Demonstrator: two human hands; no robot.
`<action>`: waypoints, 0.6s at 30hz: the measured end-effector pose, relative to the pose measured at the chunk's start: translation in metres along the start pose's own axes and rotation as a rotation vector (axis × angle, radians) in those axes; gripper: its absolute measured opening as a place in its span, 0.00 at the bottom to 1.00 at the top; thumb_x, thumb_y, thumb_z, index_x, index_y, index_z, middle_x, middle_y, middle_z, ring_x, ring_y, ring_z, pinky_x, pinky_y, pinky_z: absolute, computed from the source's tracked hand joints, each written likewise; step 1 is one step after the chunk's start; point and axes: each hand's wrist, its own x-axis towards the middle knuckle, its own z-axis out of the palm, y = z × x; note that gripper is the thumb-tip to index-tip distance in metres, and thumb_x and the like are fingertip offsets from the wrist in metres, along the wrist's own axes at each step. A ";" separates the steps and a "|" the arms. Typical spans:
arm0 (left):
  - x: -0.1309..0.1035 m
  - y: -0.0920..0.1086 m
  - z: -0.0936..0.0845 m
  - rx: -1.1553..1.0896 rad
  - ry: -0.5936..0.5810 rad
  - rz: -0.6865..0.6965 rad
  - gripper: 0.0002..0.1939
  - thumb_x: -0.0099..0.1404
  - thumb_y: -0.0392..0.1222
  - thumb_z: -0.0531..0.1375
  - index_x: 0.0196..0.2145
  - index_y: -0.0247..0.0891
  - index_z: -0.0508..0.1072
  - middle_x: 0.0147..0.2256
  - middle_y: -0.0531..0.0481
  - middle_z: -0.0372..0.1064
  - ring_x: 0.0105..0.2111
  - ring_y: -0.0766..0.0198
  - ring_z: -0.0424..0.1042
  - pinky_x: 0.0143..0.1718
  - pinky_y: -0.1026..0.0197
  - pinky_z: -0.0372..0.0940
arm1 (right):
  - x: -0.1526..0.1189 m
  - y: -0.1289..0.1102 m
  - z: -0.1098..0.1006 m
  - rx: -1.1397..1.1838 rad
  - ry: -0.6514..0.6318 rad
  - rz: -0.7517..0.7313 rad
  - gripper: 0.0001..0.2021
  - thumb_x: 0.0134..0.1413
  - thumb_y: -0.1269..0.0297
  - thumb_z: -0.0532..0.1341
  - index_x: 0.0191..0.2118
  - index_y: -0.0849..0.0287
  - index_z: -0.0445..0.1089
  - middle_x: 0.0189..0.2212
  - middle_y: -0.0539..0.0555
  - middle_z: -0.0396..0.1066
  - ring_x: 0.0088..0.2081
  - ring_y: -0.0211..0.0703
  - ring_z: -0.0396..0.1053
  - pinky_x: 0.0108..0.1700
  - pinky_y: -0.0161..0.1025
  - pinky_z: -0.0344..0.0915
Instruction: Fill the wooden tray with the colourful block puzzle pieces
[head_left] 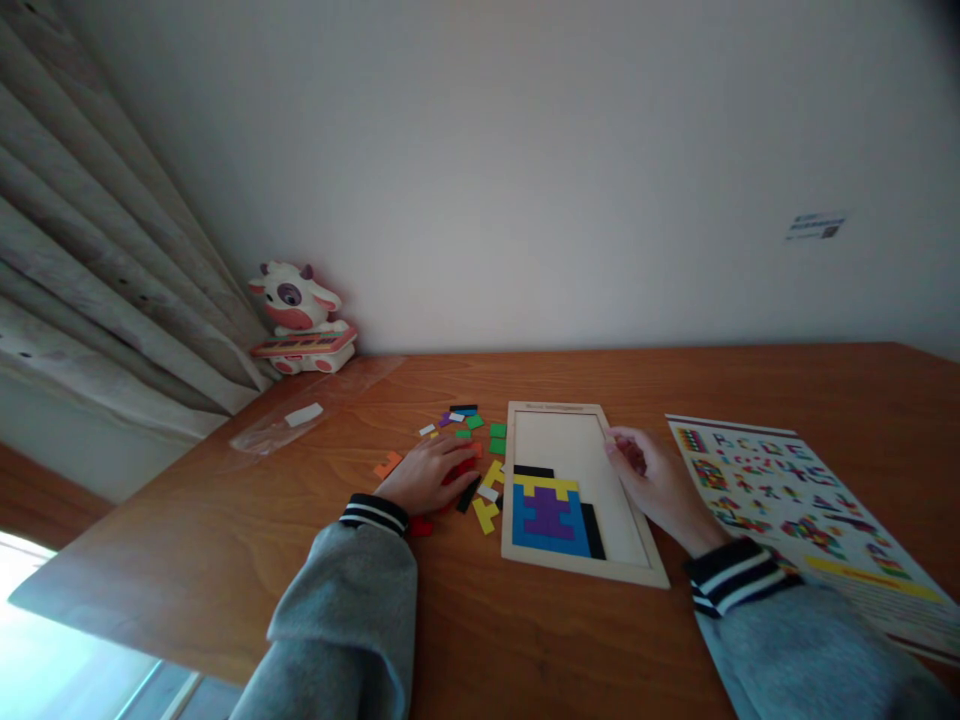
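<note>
My left hand [431, 472] lies over a loose pile of coloured puzzle pieces, its fingers stretched out and apart, covering some red pieces [421, 526]. Yellow pieces [486, 514], green pieces [497, 438] and an orange piece [387, 464] lie around it. Right of the pile is a wooden puzzle tray [585, 570]. Its near left part holds a purple piece [548, 514] framed by blue and yellow pieces, with black pieces beside and above. My right hand [651, 478] is closed at the tray's right rim, thumb and forefinger over the edge.
A printed pattern sheet [787, 480] lies to the right, partly under my right forearm. On the far left stand a toy cow with a keyboard [304, 320] and a clear plastic bag [274, 425]. A curtain [97, 230] hangs left; the wall borders the table's back.
</note>
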 end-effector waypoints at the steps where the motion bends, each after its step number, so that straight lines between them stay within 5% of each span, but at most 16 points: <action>1: 0.000 -0.001 0.000 -0.004 0.003 0.003 0.18 0.72 0.48 0.54 0.55 0.43 0.71 0.55 0.44 0.69 0.55 0.55 0.69 0.59 0.50 0.64 | 0.000 0.001 0.000 -0.004 0.002 -0.003 0.17 0.62 0.51 0.54 0.48 0.57 0.69 0.36 0.56 0.72 0.33 0.45 0.69 0.36 0.43 0.67; 8: 0.001 -0.006 0.003 0.000 0.054 0.004 0.15 0.73 0.40 0.51 0.52 0.40 0.73 0.53 0.44 0.71 0.53 0.56 0.69 0.57 0.52 0.64 | 0.000 0.005 0.003 -0.001 0.001 -0.011 0.17 0.62 0.51 0.55 0.48 0.57 0.69 0.37 0.56 0.73 0.34 0.45 0.69 0.36 0.43 0.67; 18: -0.005 0.004 -0.014 -0.129 0.011 0.078 0.14 0.65 0.50 0.61 0.44 0.41 0.77 0.40 0.46 0.76 0.41 0.58 0.74 0.46 0.56 0.68 | 0.000 0.001 0.001 0.022 0.007 -0.032 0.17 0.62 0.51 0.55 0.48 0.57 0.69 0.37 0.56 0.72 0.33 0.45 0.69 0.36 0.43 0.66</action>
